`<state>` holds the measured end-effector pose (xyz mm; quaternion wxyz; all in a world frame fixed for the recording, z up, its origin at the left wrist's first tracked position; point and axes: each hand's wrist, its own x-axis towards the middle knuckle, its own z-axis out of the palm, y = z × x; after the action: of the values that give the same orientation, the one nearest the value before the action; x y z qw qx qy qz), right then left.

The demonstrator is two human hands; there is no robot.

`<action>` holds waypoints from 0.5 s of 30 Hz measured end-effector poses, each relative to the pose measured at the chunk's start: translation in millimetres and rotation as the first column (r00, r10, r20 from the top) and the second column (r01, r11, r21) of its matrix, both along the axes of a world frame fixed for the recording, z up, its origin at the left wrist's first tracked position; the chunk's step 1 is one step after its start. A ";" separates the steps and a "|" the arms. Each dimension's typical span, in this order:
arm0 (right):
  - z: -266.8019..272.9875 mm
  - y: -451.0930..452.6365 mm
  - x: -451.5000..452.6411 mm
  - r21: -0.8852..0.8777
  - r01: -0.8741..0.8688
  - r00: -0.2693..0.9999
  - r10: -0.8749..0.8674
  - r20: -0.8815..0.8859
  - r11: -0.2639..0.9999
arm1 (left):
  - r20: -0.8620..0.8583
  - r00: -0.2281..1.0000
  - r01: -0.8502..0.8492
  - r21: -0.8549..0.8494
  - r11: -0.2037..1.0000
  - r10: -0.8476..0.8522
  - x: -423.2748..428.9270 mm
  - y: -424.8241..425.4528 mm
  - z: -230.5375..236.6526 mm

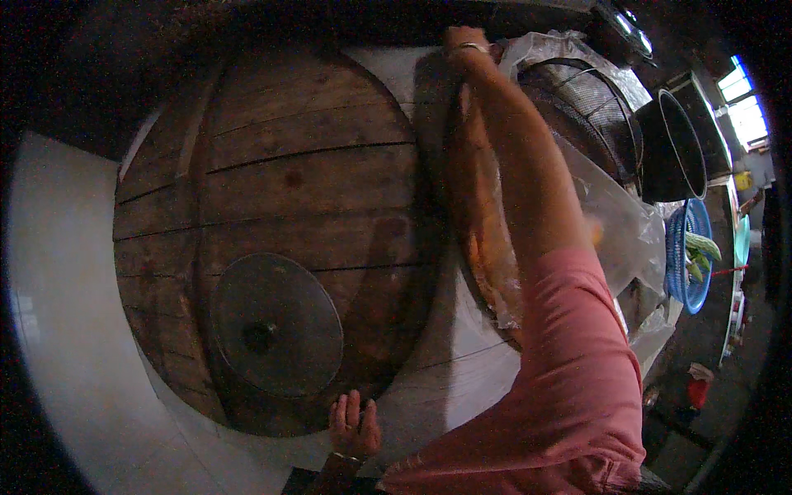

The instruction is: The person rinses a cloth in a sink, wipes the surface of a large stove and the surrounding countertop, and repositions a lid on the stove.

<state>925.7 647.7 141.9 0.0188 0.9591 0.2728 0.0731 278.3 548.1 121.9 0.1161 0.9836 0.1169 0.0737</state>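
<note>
My right hand [467, 42] is at the far top, beyond my outstretched arm in a pink sleeve. Its fingers look curled, but what they hold is too dark and small to tell. Under that arm is a long curved brown edge [479, 241], perhaps wooden, beside clear plastic sheeting [619, 229]. Low in the view, my left hand [354, 427] has its fingers apart and nothing in them. Its fingertips are at the near rim of a large round plank lid [309, 192] with a crossbar. A round grey pot lid with a knob [278, 325] lies on the planks.
Pale tiles [68, 297] surround the wooden lid. On the right stand a mesh cover [575, 93], a dark bucket [671, 148] and a blue plastic basket [680, 257] with a pale green gourd [702, 246]. A bright window [742, 102] is at the far right.
</note>
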 end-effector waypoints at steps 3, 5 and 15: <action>-2.4 48.1 -52.1 -0.053 -0.188 0.982 0.185 -0.048 0.981 | 0.008 1.000 -0.020 0.027 0.999 0.020 0.3 -2.0 -0.9; 0.1 61.4 -74.0 -0.068 -0.272 0.962 0.272 -0.014 0.960 | 0.022 1.000 -0.023 0.025 0.999 0.023 -0.3 -3.5 -0.5; -73.1 12.6 18.9 0.177 -0.038 0.986 0.008 0.166 0.983 | 0.033 0.999 -0.006 0.017 1.000 0.006 2.2 2.1 1.6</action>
<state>944.6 660.3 68.8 -0.0461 0.9443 0.2738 0.1767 280.5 550.2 123.5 0.1095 0.9828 0.1172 0.0915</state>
